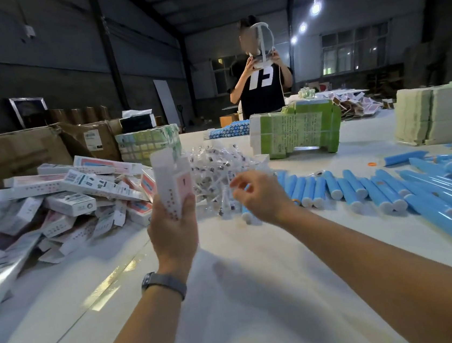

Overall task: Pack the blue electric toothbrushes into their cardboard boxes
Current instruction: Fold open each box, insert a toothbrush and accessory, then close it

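Two hands were up over the table. The left hand gripped a box upright, its top flap standing open and its long axis near vertical. The right hand hung just beside it, holding nothing, fingers loosely curled and somewhat blurred.

The brushes lay in a loose row to the right, flat on the table, long axes running away from the person and leaning a little left, white ends nearest. The closest ones sat just under and beyond the right hand, so that hand was plainly the nearer; the left was well apart from them, with the box between.

A heap of clear packets lay beyond both hands, and a pile of boxes to the left.

Judging from this, a brush taken near its white end would need tipping upright to line up with the box mouth.
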